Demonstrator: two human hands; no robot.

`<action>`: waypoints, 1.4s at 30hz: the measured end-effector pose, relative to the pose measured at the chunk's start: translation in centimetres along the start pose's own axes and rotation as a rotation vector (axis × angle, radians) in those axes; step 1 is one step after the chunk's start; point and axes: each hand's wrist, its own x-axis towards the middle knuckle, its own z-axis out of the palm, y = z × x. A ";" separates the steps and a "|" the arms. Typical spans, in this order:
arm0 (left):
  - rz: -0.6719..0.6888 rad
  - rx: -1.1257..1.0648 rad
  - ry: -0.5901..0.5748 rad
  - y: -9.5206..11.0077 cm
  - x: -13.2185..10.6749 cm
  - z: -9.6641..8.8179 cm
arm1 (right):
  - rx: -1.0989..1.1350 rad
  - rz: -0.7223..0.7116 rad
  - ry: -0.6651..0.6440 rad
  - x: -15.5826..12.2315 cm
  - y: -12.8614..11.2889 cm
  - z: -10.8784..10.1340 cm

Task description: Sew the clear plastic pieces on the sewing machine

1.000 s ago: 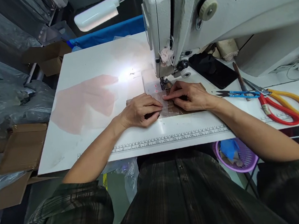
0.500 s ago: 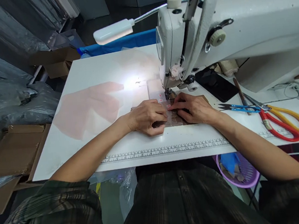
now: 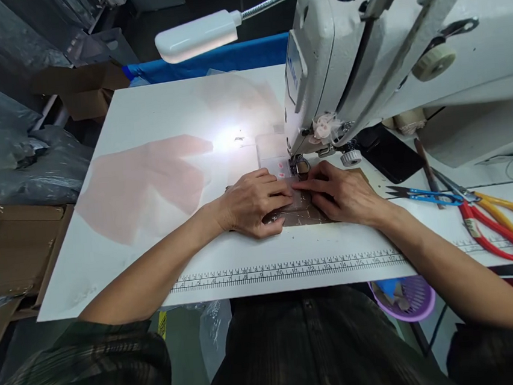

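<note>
A sheer pale fabric piece (image 3: 272,145) with small pink marks lies by the presser foot (image 3: 298,165) of a white sewing machine (image 3: 316,59). Left of the foot, my left hand (image 3: 257,201) rests on the piece, its fingers curled in and closed at its near edge. My right hand (image 3: 340,191), just right of and nearer than the foot, has thumb and index finger brought together at the fabric, close to my left fingertips. Under both hands sits a brown, shiny panel (image 3: 304,217). The fabric under my fingers is partly hidden.
A sheer pink cut piece (image 3: 146,173) lies left on the white table (image 3: 110,279). To the right are a dark phone (image 3: 391,152), blue snips (image 3: 433,195) and red-and-yellow-handled scissors (image 3: 499,223). A lamp (image 3: 198,36) hangs above; a purple basket (image 3: 414,301) stands below.
The view has shifted, so the machine appears larger and farther right. Both hands stay at the fabric by the presser foot, with little movement of their own.
</note>
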 end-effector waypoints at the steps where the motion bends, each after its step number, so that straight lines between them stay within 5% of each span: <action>1: 0.000 0.011 0.001 0.0 0.0 0.0 | -0.003 -0.001 -0.006 0.0 0.0 0.0; 28: -0.194 0.117 -0.095 -1.0 0.2 0.4 | -0.047 0.063 -0.083 -0.2 -0.3 -0.1; 42: -0.242 0.150 -0.162 -1.7 0.4 0.4 | 0.540 0.279 -0.235 0.7 1.7 -3.5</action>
